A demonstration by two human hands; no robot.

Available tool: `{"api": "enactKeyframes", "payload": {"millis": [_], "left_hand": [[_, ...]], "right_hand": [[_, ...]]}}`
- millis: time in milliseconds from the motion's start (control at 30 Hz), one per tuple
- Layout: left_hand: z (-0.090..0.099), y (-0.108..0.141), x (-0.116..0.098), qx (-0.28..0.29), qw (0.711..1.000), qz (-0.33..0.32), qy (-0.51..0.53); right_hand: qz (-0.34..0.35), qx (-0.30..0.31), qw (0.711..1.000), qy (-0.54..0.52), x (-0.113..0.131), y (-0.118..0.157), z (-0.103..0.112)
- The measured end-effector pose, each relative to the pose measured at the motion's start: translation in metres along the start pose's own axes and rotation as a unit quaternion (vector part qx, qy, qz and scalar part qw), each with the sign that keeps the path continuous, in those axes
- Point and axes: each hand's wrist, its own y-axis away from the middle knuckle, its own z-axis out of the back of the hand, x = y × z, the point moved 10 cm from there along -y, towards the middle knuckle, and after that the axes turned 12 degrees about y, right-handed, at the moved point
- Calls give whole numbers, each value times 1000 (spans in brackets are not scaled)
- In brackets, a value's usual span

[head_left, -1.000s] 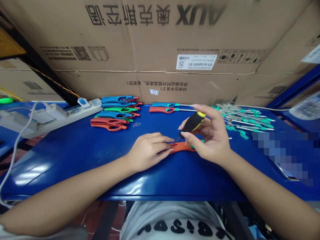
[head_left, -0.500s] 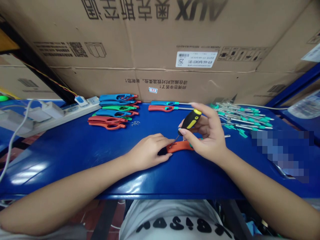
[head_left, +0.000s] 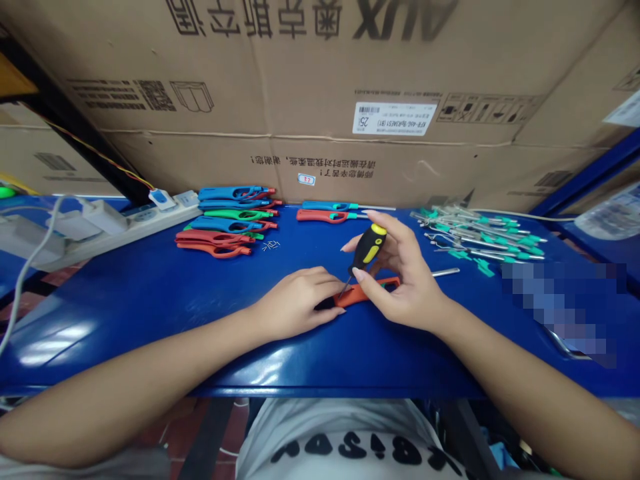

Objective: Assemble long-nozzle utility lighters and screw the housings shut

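Observation:
An orange lighter body (head_left: 367, 291) lies on the blue table in front of me, its metal tube sticking out to the right. My left hand (head_left: 303, 303) pinches its left end between thumb and fingers. In my right hand (head_left: 400, 273) is a black and yellow screwdriver (head_left: 369, 248), tilted, with its shaft pointing down and its tip at the left part of the orange body. The exact contact at the tip is too small to make out.
Several blue, green and red lighter casings (head_left: 225, 220) are stacked at the back left, with small screws (head_left: 271, 246) beside them. Two lighters (head_left: 325, 217) lie behind my hands. Metal tubes with green parts (head_left: 490, 233) are piled right. A power strip (head_left: 135, 223) sits left.
The screwdriver and my right hand have shifted slightly left, and the handle now stands more upright. More of the orange body and its tube shows. My left hand has stayed put.

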Motion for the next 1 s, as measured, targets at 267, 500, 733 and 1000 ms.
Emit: {"api": "enactKeyframes", "payload": {"millis": [267, 500, 733, 1000], "left_hand": [[0, -1, -1, -5, 1000, -6, -5], [1, -1, -2, -8, 1000, -5, -8], [1, -1, -2, -6, 1000, -3, -10], [2, -1, 6, -28, 999, 19, 16]], "right_hand": [[-7, 1, 998, 54, -4, 1, 0], [1, -28, 998, 60, 1, 0, 4], [5, -24, 999, 48, 2, 0, 2], [23, -2, 982, 189, 5, -16, -1]]}}
